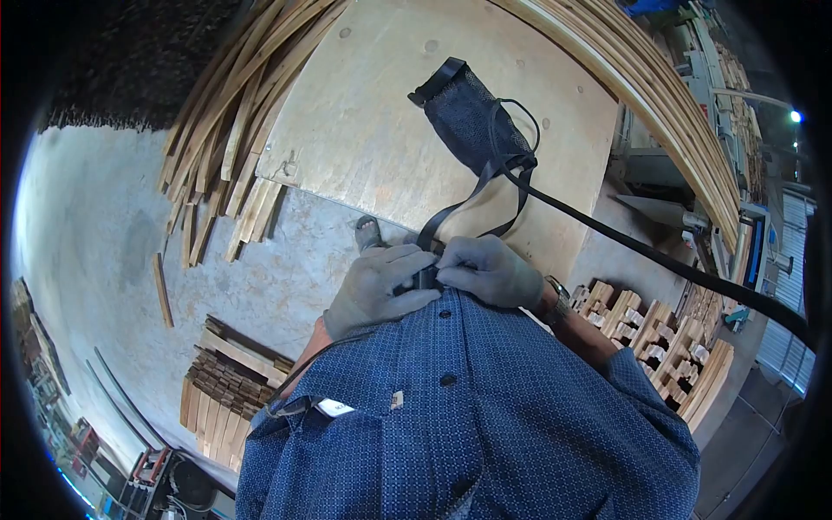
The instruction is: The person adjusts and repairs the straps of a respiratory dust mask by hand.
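Both hands wear grey gloves and meet at the waist, at the lower edge of the blue patterned shirt [433, 347]. My left hand [386, 282] has its fingers closed on a black buckle [426, 276]. Right beside it, my right hand [490, 270] pinches at the same buckle, its thumb and fingertips pressed together. A black strap [446, 215] runs up from the hands to a black mesh pouch [472, 121], which lies on a plywood sheet [373, 113]. The fingers partly hide the buckle.
Long wooden strips [230, 113] lie at the upper left, more [641, 78] curve along the upper right. Stacked wood pieces [221, 390] stand lower left, others [663, 338] at right. A thick black cable [641, 247] crosses the right side. A sandalled foot [367, 232] shows beyond the hands.
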A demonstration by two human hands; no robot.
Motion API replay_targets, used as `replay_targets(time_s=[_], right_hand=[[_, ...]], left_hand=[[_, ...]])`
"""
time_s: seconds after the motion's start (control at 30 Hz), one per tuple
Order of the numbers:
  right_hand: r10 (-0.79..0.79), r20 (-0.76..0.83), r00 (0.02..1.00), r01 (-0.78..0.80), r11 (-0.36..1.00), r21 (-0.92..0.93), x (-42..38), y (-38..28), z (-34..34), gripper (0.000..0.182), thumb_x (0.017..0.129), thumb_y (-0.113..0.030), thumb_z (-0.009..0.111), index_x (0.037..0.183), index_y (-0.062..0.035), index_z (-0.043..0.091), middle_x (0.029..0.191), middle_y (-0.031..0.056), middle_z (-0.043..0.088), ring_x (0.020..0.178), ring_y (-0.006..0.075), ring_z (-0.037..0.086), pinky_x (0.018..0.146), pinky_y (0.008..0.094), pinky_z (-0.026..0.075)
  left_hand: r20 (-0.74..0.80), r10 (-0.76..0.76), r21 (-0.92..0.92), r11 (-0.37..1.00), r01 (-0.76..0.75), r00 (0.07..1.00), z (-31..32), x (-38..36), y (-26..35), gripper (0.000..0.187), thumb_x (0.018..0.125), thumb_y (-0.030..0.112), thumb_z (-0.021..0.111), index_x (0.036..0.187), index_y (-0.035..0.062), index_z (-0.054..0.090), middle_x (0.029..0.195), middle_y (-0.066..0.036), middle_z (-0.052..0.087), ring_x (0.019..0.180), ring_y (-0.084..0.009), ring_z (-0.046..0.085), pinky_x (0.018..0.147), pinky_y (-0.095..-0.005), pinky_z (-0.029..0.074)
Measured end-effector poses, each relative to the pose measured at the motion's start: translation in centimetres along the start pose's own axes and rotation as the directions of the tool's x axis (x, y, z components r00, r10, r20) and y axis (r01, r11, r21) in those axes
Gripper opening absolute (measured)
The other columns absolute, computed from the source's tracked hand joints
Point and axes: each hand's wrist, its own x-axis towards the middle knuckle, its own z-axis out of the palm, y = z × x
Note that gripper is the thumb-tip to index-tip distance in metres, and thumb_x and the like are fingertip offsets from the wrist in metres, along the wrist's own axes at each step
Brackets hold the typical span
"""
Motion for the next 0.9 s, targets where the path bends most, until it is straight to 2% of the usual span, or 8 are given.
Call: replay_targets(time_s=[0.13,0.3,0.37,0.4,0.47,0.6,0.67,0.9], right_hand=[[0.115,0.013,0.993,-0.115,0.976,0.183,-0.1,-0.3,-0.3,0.023,0.097,-0.019,0.067,0.092,0.0035,0.066,0.075,0.0092,0.065,0.073,0.01,0.062,0.067,0.0289,0.049],[0.246,-0.013,0.969,-0.244,0.966,0.091,2.0,1.6,-0.6,0.036,0.103,-0.025,0.058,0.09,0.0066,0.067,0.072,0.0074,0.062,0.071,0.0074,0.054,0.064,0.03,0.045],[-0.204,-0.008,0.979,0.195,0.946,-0.257,2.4,3.5,-0.1,0.033,0.103,-0.024,0.058,0.091,0.0054,0.07,0.073,0.006,0.063,0.072,0.0067,0.054,0.064,0.0287,0.046],[-0.202,-0.002,0.979,0.195,0.947,-0.255,2.6,2.8,0.0,0.033,0.103,-0.024,0.058,0.091,0.0054,0.07,0.073,0.006,0.063,0.072,0.0067,0.054,0.064,0.0287,0.046],[0.256,0.081,0.963,-0.266,0.948,0.176,3.0,0.9,-0.1,0.028,0.102,-0.021,0.06,0.098,0.0043,0.071,0.076,0.0037,0.063,0.072,0.0073,0.055,0.064,0.0268,0.046],[0.112,0.09,0.99,-0.129,0.968,0.216,2.4,2.1,0.0,0.025,0.1,-0.019,0.062,0.095,0.0043,0.07,0.077,0.0008,0.062,0.07,0.0061,0.054,0.064,0.0241,0.046],[0.277,0.177,0.944,-0.316,0.914,0.255,2.0,1.1,-0.6,0.024,0.099,-0.019,0.064,0.091,0.0033,0.068,0.076,-0.0008,0.06,0.069,0.0038,0.053,0.063,0.0224,0.046],[0.29,0.11,0.951,-0.309,0.92,0.242,2.0,0.1,-0.8,0.019,0.099,-0.013,0.062,0.082,-0.0047,0.063,0.072,-0.0063,0.055,0.068,0.0011,0.05,0.056,0.0202,0.04]], left_hand=[[0.007,-0.102,-0.057,0.993,0.103,0.995,0.3,-0.2,0.3,0.049,0.074,0.018,0.087,0.117,0.0025,0.07,0.103,-0.014,0.071,0.083,-0.0292,0.07,0.075,-0.0367,0.055],[-0.022,0.066,0.086,0.994,-0.064,0.998,0.7,0.2,0.2,0.048,0.073,0.016,0.086,0.116,0.0039,0.069,0.11,-0.015,0.069,0.088,-0.0301,0.071,0.074,-0.0378,0.057],[-0.012,0.05,0.1,0.994,-0.048,0.999,0.7,0.5,0.5,0.048,0.073,0.016,0.086,0.116,0.0042,0.069,0.107,-0.015,0.07,0.087,-0.0303,0.072,0.074,-0.0383,0.057],[-0.009,0.029,0.111,0.993,-0.028,1.0,0.7,0.4,0.6,0.048,0.074,0.017,0.086,0.117,0.0045,0.069,0.104,-0.015,0.07,0.086,-0.0305,0.072,0.075,-0.0389,0.057],[0.006,-0.009,0.106,0.994,0.008,1.0,0.7,0.3,0.8,0.048,0.074,0.017,0.086,0.117,0.005,0.069,0.101,-0.015,0.071,0.085,-0.0308,0.072,0.075,-0.0386,0.057],[0.027,-0.075,0.002,0.997,0.075,0.997,0.5,0.1,0.6,0.044,0.076,0.018,0.087,0.115,0.0044,0.072,0.092,-0.014,0.073,0.08,-0.0293,0.072,0.073,-0.0367,0.056],[0.014,-0.125,-0.098,0.987,0.126,0.992,0.2,0.0,1.0,0.042,0.076,0.015,0.086,0.113,0.0034,0.072,0.091,-0.014,0.073,0.08,-0.0265,0.072,0.072,-0.0354,0.055],[0.06,-0.317,-0.291,0.901,0.321,0.946,-1.1,-1.1,1.0,0.041,0.078,0.002,0.081,0.118,-0.0012,0.071,0.099,-0.01,0.075,0.088,-0.0133,0.069,0.078,-0.0272,0.053]])
